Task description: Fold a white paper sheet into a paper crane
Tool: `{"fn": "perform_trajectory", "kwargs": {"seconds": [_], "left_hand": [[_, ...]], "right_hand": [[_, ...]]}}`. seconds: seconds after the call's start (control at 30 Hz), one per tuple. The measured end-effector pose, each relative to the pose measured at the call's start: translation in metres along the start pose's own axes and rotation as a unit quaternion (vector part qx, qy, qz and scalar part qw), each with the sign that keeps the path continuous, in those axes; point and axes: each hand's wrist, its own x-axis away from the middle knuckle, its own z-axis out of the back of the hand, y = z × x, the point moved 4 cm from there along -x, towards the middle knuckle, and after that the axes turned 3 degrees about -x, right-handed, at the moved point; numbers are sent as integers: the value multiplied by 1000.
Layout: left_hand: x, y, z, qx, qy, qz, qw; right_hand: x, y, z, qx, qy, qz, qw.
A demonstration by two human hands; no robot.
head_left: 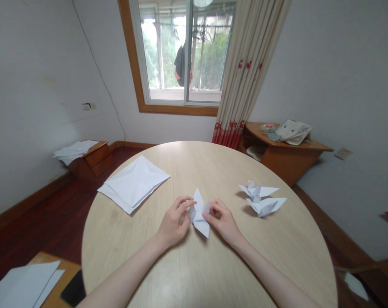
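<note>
Probably light and easily creased, the white, pointed folded-paper figure (199,214) over the round pale-wood counter (168,273) is pinched by left hand (175,220) and right hand (224,221), best held at its side flaps.

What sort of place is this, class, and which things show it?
Probably a room in a home: it has a curtain beside the window and a round table.

Pointed folded white paper (201,229): left flap partly hidden by left hand (174,222). Round pale-wood table (194,273): near edge cut off below. Flat black object (74,291): partly hidden behind table's left edge, unidentifiable.
</note>
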Motion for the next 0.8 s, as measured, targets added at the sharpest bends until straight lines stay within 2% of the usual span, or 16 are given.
{"fn": "perform_trajectory", "kwargs": {"seconds": [0.23, 0.4, 0.63, 0.8], "left_hand": [[-1, 0, 3, -109, -2, -4, 994], [-4, 4, 7, -187, 22, -19, 982], [-5, 7, 12, -246, 72, -63, 965], [-4, 6, 13, -243, 70, -80, 964]], "right_hand": [[0, -2, 0, 20, -2, 12, 1000], [2, -8, 1, 46, 10, 25, 999], [7, -12, 4, 133, 60, 72, 987], [8, -13, 4, 203, 80, 103, 970]]}}
